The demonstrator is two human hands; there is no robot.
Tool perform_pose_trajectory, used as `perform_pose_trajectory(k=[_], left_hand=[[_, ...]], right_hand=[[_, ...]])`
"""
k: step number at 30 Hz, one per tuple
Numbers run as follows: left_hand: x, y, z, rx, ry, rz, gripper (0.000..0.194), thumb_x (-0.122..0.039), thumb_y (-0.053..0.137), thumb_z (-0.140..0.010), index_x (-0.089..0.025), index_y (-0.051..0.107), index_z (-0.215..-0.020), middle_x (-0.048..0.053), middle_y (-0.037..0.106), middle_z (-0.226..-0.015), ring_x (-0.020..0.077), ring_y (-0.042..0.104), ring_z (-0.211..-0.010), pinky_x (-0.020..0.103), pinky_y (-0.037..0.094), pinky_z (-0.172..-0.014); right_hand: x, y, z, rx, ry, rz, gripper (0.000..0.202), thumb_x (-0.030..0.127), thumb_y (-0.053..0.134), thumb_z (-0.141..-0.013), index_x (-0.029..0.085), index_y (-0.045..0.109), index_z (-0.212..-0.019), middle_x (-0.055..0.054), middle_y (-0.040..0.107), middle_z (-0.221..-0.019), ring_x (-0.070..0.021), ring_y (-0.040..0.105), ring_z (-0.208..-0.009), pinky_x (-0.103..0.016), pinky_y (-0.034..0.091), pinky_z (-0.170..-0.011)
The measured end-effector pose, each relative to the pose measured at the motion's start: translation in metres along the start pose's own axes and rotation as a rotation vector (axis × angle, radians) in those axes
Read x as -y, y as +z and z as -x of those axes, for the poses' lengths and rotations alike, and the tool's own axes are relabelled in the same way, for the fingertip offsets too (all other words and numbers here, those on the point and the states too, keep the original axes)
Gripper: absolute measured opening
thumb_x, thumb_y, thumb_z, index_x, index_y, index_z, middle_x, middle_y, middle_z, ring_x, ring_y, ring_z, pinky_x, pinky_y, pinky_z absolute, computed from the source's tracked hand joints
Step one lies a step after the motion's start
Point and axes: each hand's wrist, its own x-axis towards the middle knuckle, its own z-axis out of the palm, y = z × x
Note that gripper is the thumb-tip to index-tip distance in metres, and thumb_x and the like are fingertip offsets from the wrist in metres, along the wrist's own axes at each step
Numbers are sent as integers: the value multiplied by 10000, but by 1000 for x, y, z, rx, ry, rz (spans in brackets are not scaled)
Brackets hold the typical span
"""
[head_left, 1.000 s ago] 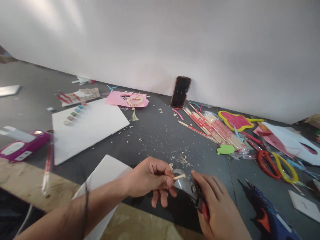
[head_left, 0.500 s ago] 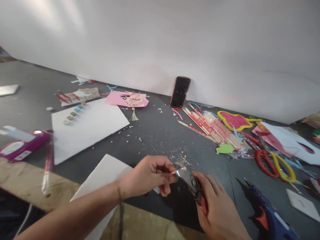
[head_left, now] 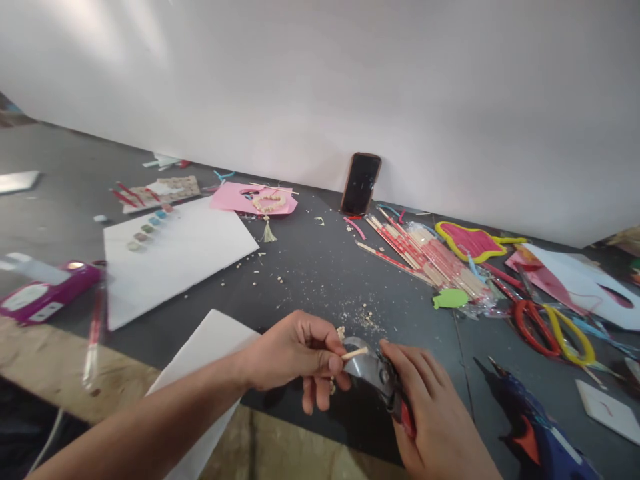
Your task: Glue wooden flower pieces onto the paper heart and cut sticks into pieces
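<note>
The left hand (head_left: 305,360) has its grip clamped on a short thin stick (head_left: 355,353), thumb pressed against fingers, with the stick's free end pointing right. The right hand (head_left: 433,407) has its grip closed around the red handle of the cutters (head_left: 369,372), whose metal head points far and left. The stick appears in front of the metal head, near the middle of the surface's near edge; whether the two touch, I cannot tell. Pale crumbs (head_left: 367,317) lie scattered on the dark surface (head_left: 305,260) just beyond the hands. A white sheet (head_left: 210,340) lies partly beneath the left forearm.

On the far side, a phone (head_left: 361,183) leans upright against the wall (head_left: 280,87). To its right lie wrapped sticks (head_left: 435,257), and nearer on the right are scissors (head_left: 535,327) and a blue glue gun (head_left: 535,420). Far left of the phone, a bead string (head_left: 269,203) with a tassel lies partly on pink paper (head_left: 227,197).
</note>
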Motion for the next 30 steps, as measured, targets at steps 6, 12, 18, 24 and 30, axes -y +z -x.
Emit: perform_pose_trajectory(k=[6, 12, 18, 24, 30], left_hand=[[4, -1, 1, 45, 5, 42, 258, -317, 741, -677, -91, 628, -728, 70, 701, -720, 113, 633, -455, 167, 499, -352], [5, 6, -2, -57, 75, 29, 312, -325, 783, -608, -117, 582, -725, 24, 668, -650, 104, 607, -444, 198, 513, -391], [3, 12, 0, -228, 133, -145, 246, -338, 715, -690, -121, 600, -675, -13, 605, -486, 95, 592, -442, 196, 510, -462], [5, 4, 0, -138, 126, -118, 235, -328, 712, -705, -110, 627, -694, -3, 619, -496, 101, 608, -441, 186, 519, -437], [6, -1, -1, -16, 54, -21, 238, -313, 733, -685, -93, 644, -705, 23, 655, -581, 107, 619, -438, 177, 517, -379]], right_hand=[[2, -1, 3, 3, -12, -31, 655, 80, 439, -584, 140, 372, -1233, -115, 564, -1059, -241, 542, -943, -394, 473, -818], [3, 1, 3, -30, 48, 9, 519, 70, 431, -648, 141, 411, -1161, -123, 578, -1021, -237, 559, -909, -394, 495, -774], [0, 2, 1, -16, 57, 44, 591, 76, 439, -688, 130, 351, -1270, -135, 543, -1119, -251, 512, -1014, -425, 467, -842], [-1, 1, 1, -20, 9, 30, 643, 78, 435, -651, 115, 349, -1287, -136, 541, -1122, -253, 497, -1027, -424, 457, -852], [0, -1, 2, -9, -13, 1, 671, 79, 435, -618, 128, 344, -1282, -123, 549, -1104, -243, 513, -991, -405, 466, -836]])
